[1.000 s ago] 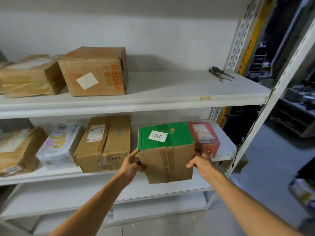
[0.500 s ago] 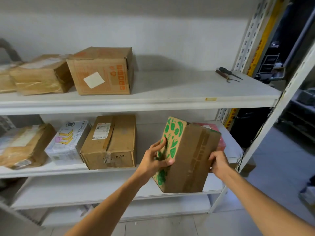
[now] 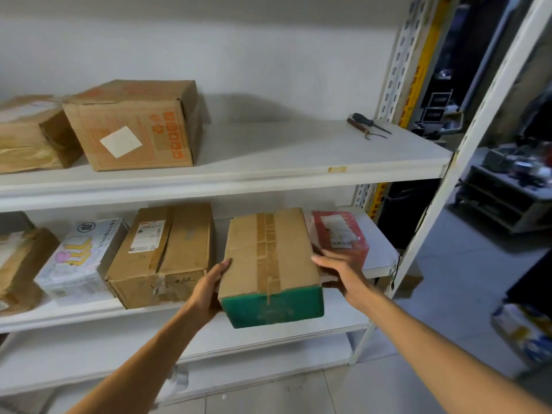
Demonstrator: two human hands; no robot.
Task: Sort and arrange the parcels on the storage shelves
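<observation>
In the lower centre of the frame, a person is holding a cardboard box (image 3: pixel 268 255) with a taped brown top and a green near end at the front of the middle shelf (image 3: pixel 383 249). Its green end is hanging out past the shelf edge, and whether its far end is resting on the board cannot be told. The left hand (image 3: pixel 209 288) is gripping the box's near left corner, with the thumb lying along the top edge and the fingers tucked out of sight underneath, so its grip is closed on the box. The right hand (image 3: pixel 343 270) is pressing against the box's right side with its fingers spread and fairly straight, so its grip is wide. The box is sitting between a large brown carton (image 3: pixel 167 252) just to its left and a red parcel (image 3: pixel 340 231) just to its right. Further left, a white printed parcel (image 3: pixel 80 258) is lying beside the carton. On the upper shelf (image 3: pixel 283 156), a carton with orange print (image 3: pixel 134 127) is standing at the upper left, and two hand tools (image 3: pixel 369 125) are lying at the right end.
</observation>
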